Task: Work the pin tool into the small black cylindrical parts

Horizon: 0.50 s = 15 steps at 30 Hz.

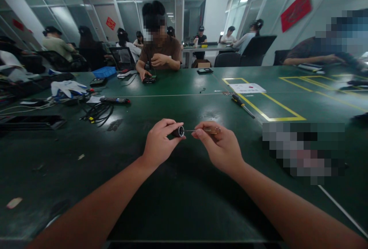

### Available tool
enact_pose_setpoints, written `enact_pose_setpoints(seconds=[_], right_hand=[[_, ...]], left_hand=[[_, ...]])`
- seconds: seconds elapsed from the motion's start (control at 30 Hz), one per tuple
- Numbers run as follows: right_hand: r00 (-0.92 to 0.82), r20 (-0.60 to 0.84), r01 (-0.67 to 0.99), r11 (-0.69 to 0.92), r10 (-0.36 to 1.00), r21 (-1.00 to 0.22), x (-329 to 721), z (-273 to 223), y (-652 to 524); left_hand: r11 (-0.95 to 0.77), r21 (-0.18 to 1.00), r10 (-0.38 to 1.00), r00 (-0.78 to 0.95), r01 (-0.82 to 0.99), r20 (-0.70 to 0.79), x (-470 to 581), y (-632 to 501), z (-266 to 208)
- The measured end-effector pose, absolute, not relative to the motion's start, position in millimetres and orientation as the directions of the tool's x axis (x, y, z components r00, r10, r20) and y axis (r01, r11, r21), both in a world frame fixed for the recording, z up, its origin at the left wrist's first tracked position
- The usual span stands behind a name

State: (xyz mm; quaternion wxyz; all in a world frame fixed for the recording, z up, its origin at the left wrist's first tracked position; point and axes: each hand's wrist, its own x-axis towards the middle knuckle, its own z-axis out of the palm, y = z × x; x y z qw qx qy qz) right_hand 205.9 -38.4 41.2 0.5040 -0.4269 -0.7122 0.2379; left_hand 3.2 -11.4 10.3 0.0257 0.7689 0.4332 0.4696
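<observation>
Between the fingers and thumb of my left hand (159, 141) is a small dark cylinder (179, 131) with a bright ring at its end, which faces right. My right hand (222, 145) is closed around the brownish, see-through handle of a small screwdriver (212, 130). Its thin metal shaft points left at the ringed end of the cylinder. Whether the tip touches the cylinder I cannot tell. Both hands are held above the green table (178, 203). What lies inside the cylinder is too small to make out.
A black and yellow screwdriver (243, 105) and a paper sheet (247, 88) lie ahead to the right. On the left are a coiled black cable (100, 113), a dark pen-shaped tool (115, 100) and white gloves (69, 89). Across the table a person (159, 49) handles a small device.
</observation>
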Motion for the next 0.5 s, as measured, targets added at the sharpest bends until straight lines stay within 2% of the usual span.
enact_pose_setpoints(seconds=[0.07, 0.13, 0.17, 0.33, 0.5], right_hand=[[-0.051, 0.421, 0.190, 0.422, 0.906, -0.886, 206.2, 40.8, -33.8], [-0.033, 0.357, 0.040, 0.358, 0.933, -0.933, 206.4, 40.7, -30.4], [-0.014, 0.359, 0.016, 0.359, 0.933, -0.933, 206.5, 40.8, -29.8], [0.000, 0.453, 0.084, 0.451, 0.891, -0.888, 206.1, 41.2, -35.8], [-0.124, 0.492, 0.279, 0.506, 0.862, -0.816, 206.1, 36.0, -38.1]], left_hand=[[-0.628, 0.468, 0.689, 0.165, 0.621, 0.705, 2.8, -9.6, 9.3], [-0.624, 0.489, 0.694, 0.145, 0.610, 0.705, 2.5, -7.8, 8.2], [-0.620, 0.496, 0.698, 0.139, 0.608, 0.702, 2.4, -7.1, 7.7], [-0.615, 0.497, 0.700, 0.133, 0.612, 0.701, 2.1, -6.9, 7.9], [-0.626, 0.428, 0.679, 0.186, 0.652, 0.710, 2.4, -9.2, 9.7]])
